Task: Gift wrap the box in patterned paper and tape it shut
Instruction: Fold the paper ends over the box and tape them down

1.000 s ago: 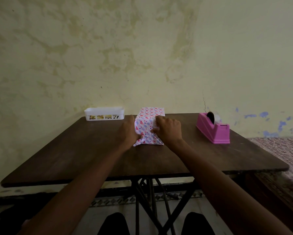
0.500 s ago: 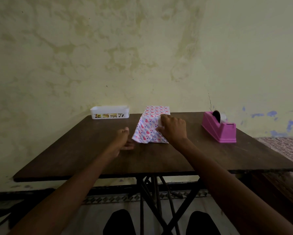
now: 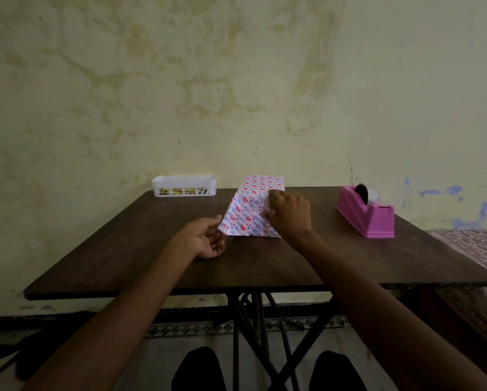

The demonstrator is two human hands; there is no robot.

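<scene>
Our box (image 3: 262,184) sits at the middle of the counter's (image 3: 152,263) far edge. Its near end is not yet closed: the patterned paper (image 3: 245,218) slopes down from it onto the counter as a wide flap.

Our right hand (image 3: 289,213) curls its fingers (image 3: 270,198) onto the flap's right fold, pinching the paper against the box end. Our left hand (image 3: 204,238) lies just beside the flap's left corner, loosely curled and holding nothing.

To fold this well, we judge that each side should be creased tight against the box. The right pinch should stay firm, and the flap should be lifted flat before any tape.

We count:
- one box
- one sheet of paper
- one pink tape dispenser (image 3: 366,214), toward the far right corner
- one white basket (image 3: 183,186), toward the far left corner
- two hands
</scene>
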